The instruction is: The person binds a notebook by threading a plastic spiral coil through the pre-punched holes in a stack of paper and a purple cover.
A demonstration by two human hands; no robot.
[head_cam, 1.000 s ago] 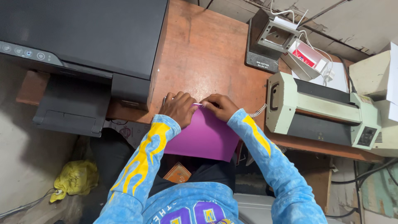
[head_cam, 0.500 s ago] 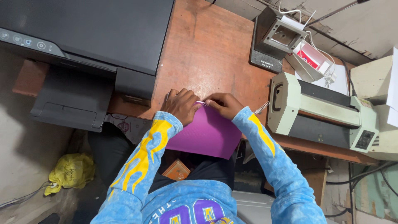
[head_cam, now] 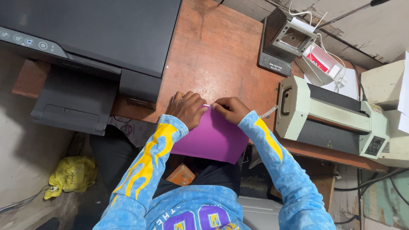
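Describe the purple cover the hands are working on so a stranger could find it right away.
Start at the brown wooden desk, between the black printer and the pale green laminator. At its near edge, the left hand and right hand pinch the top edge of the purple cover. It is the only purple sheet there.

Your left hand and right hand now sit closer together at the top edge of the purple sheet-covered booklet, fingertips almost meeting over the white spiral wire. Your view drifts a little: the black flatbed printer and the pale green laminating machine sit slightly further right and lower in it than a second ago.
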